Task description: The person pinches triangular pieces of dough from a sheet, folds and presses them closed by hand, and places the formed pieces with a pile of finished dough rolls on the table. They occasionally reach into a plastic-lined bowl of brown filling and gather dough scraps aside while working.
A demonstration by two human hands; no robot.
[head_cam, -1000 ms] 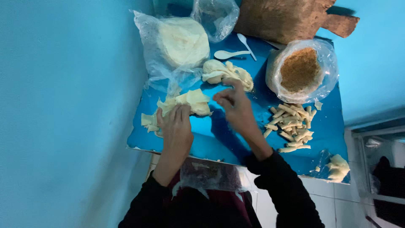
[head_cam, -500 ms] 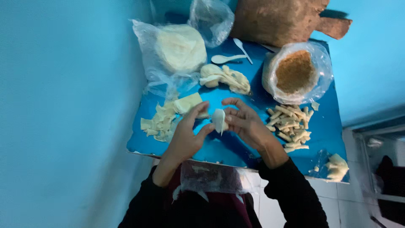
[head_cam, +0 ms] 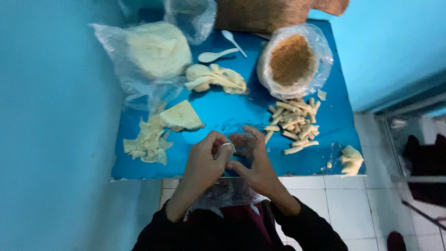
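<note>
left hand (head_cam: 204,160): fingers pinched on dough wrapper (head_cam: 226,148)
right hand (head_cam: 255,160): fingers curled, touching wrapper's far edge
wrapper: between both fingertips, above table (head_cam: 223,114)
handling: likely light, soft, tears easily; hold by edges

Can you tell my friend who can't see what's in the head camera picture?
Two hands, the left hand and right hand, pinch a small pale dough piece over a blue table. Rolled sticks lie right, beside a bag of brown crumbs.
</note>
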